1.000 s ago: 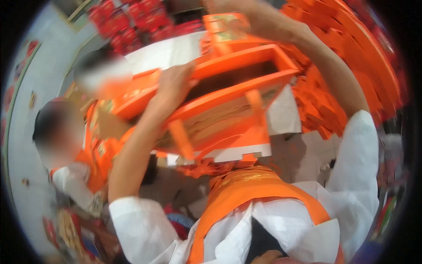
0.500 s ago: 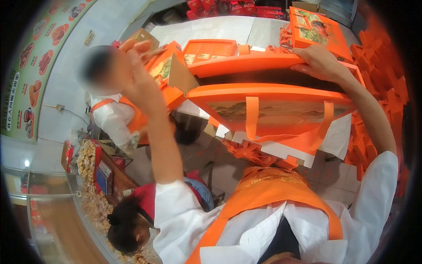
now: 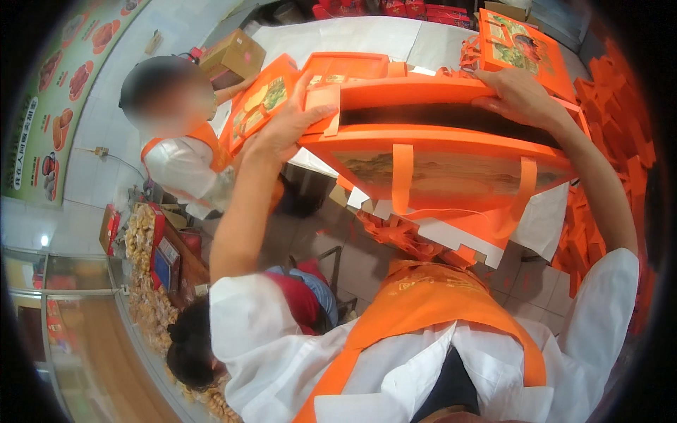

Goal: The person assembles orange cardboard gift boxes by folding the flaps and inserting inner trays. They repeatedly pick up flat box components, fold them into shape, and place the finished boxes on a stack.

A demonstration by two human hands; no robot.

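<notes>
Two bare hands are seen in the head view, set on a long orange box (image 3: 451, 133) directly in front of the wearer, at the near side of a white-covered table (image 3: 338, 37). Whether its weight is borne by the table cannot be told. At its left end the left hand (image 3: 281, 130) is opened wide, the thumb laid across the end flap (image 3: 326, 99) and the fingers pointed up beside it; whether the flap is pinched cannot be told. By the right hand (image 3: 520, 100) the far wall is gripped, fingers hooked over the rim and thumb inside. The top is open and the interior is dark. The near wall is printed with a landscape and hung with two orange ribbon handles (image 3: 403, 180); below it a white notched flap (image 3: 455, 238) is exposed. Beyond, a shallow orange tray (image 3: 345, 56) and a picture-printed box (image 3: 525, 55) are placed. Orange cartons (image 3: 619, 120) are heaped at the right. At the left a co-worker (image 3: 182, 169) is seen beside another orange box (image 3: 262, 104).
</notes>
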